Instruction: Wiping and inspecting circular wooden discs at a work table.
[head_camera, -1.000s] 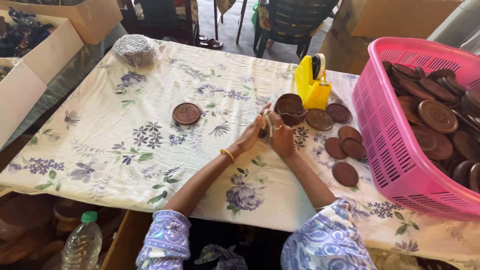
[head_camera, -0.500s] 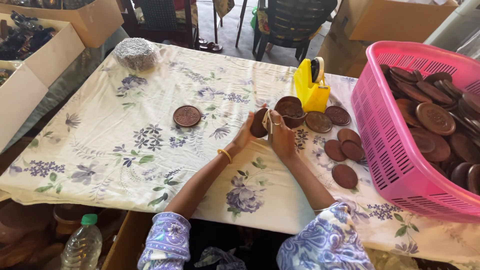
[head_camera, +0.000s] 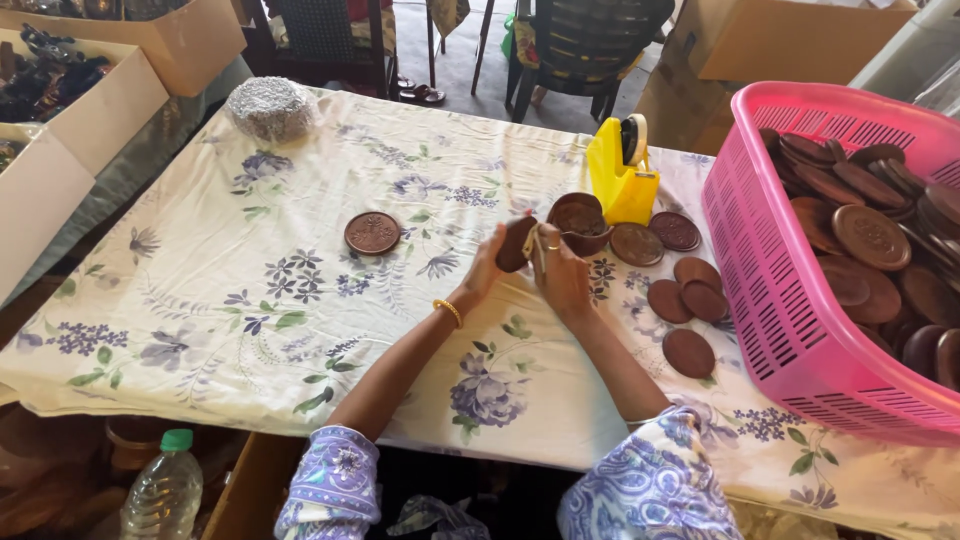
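Observation:
My left hand (head_camera: 487, 268) and my right hand (head_camera: 562, 275) meet over the flowered tablecloth (head_camera: 300, 300). Between them they hold a brown round disc (head_camera: 515, 243) on edge, the left hand gripping its left side. My right hand's fingers pinch a small pale strip at the disc's right edge. Just behind the hands a small brown bowl (head_camera: 581, 222) sits on the cloth. Several flat brown discs (head_camera: 690, 300) lie to the right of my hands. One lone disc (head_camera: 372, 233) lies to the left.
A yellow tape dispenser (head_camera: 622, 172) stands behind the bowl. A pink plastic basket (head_camera: 800, 300) full of brown discs fills the right side. A silvery bundle (head_camera: 270, 108) sits far left. Cardboard boxes (head_camera: 60, 150), chairs and a water bottle (head_camera: 165, 490) surround the table.
My hands have shifted slightly and turned the brown disc more upright between them. The other discs and the basket lie where they were.

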